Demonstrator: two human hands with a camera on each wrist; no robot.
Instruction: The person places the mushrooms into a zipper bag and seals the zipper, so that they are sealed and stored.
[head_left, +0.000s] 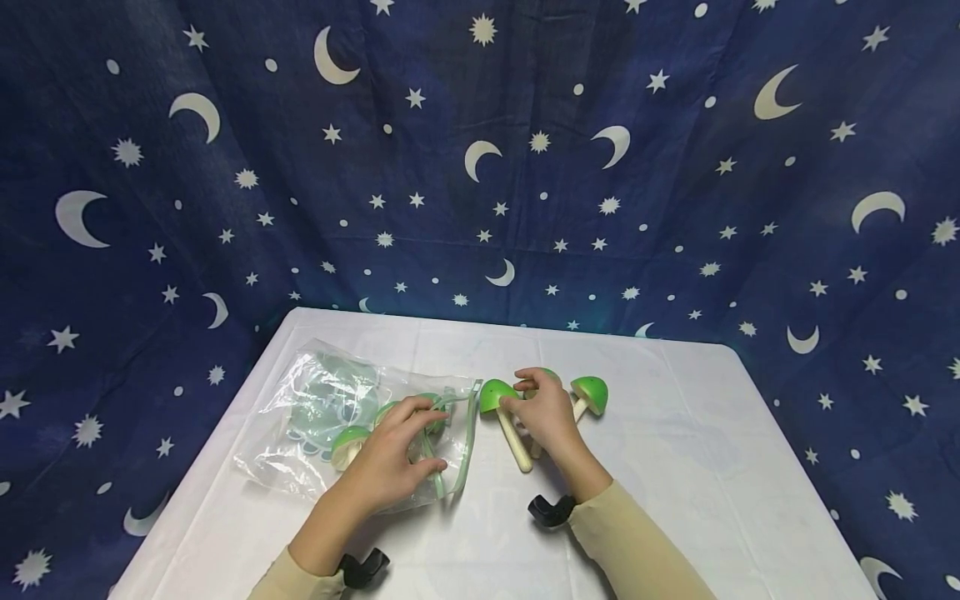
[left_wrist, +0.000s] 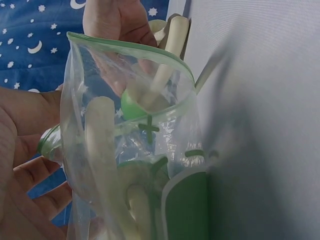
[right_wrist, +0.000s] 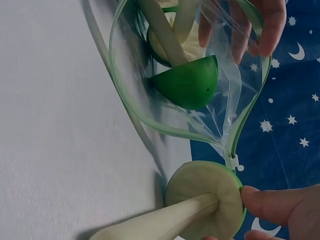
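My left hand [head_left: 392, 458] lies over the mouth of a clear zip bag [head_left: 262, 437], its bent fingers and thumb holding the bag near the green-edged opening. Several toy mushrooms with green caps and pale stems are inside, one cap [right_wrist: 187, 82] facing the opening in the right wrist view. To the right, my right hand [head_left: 551, 417] is among loose mushrooms. Its thumb touches the rim of a mushroom cap [right_wrist: 200, 192], with fingertips just showing below it. Another mushroom [head_left: 591, 393] lies right of that hand; a further cap is mostly hidden behind its fingers.
A white cloth covers the table [head_left: 675, 500]. Behind it hangs a dark blue curtain [head_left: 450, 167] with moons and stars. Pale green printing [head_left: 330, 400] shows on the bag. Black bands [head_left: 551, 510] sit at both wrists.
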